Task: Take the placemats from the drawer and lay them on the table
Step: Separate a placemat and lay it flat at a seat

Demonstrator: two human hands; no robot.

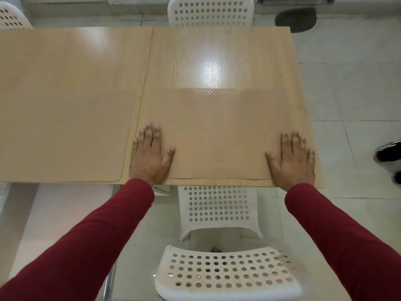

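Placemat lies near the table front edge, left hand and right hand pressing flat, grip unclosed.

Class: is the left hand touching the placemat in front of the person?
Touching. The head view shows the left hand lying flat, fingers spread, on the placemat, covering its left edge.

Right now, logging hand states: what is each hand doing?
Left hand: open, flat on the placemat.
Right hand: open, flat on it too.

A plain dining area, likely in a home: a light wood-laminate table flanked by white perforated plastic chairs standing on a pale tiled floor.
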